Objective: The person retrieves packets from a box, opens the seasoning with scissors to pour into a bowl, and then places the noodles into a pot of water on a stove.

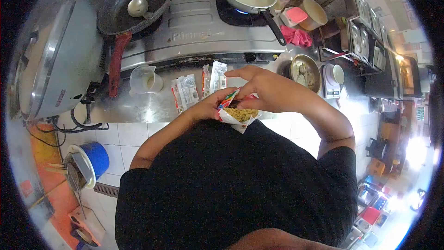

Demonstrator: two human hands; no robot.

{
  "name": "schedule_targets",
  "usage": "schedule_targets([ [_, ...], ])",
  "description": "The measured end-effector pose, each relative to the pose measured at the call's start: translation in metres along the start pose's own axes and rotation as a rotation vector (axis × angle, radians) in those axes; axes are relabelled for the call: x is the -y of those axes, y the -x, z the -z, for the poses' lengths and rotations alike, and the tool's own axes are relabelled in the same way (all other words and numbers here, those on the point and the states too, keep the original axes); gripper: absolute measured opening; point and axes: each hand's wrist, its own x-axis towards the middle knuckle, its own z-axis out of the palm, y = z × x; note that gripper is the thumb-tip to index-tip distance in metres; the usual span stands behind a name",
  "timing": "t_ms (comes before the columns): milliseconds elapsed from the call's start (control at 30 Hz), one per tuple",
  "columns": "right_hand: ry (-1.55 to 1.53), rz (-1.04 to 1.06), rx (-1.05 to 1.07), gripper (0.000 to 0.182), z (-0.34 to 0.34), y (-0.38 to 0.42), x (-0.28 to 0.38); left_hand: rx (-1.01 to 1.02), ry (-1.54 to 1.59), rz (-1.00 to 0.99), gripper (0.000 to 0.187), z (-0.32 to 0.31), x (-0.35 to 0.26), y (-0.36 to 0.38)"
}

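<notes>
The left hand is closed on the side of a torn-open white and red plastic packet, a yellowish block of noodles showing inside, held before the black cloth shirt by the near edge of the shiny metal surface. The right hand bends over the packet, fingers spread and partly curled (whether they grip it, I cannot tell). Beyond lie crinkled silver-and-red sachets, near a translucent plastic jug.
</notes>
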Motion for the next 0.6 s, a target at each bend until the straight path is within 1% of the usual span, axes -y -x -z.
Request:
schedule_targets([
  [67,0.006,-0.008,-0.009,0.016,0.001,0.0,0.003,0.05,0.063,-0.035,0.112,-0.002,-0.001,-0.001],
  [167,0.047,0.002,-0.001,0.016,0.001,-0.003,0.005,0.066,0.129,-0.043,0.11,-0.004,-0.001,-0.001],
  [300,0.094,0.001,0.009,0.016,-0.002,-0.005,0.006,0.066,0.073,-0.04,0.109,-0.005,-0.004,0.0],
  [367,0.143,0.054,-0.026,0.017,-0.003,-0.006,0.007,0.041,0.101,0.008,0.109,-0.002,0.003,0.003],
  [467,0.156,0.098,0.033,0.018,-0.008,-0.01,0.002,0.047,0.08,0.013,0.11,-0.007,-0.005,0.003],
  [600,0.251,0.098,0.016,0.02,-0.006,-0.009,0.009,0.003,0.071,-0.007,0.11,-0.012,-0.007,0.004],
])
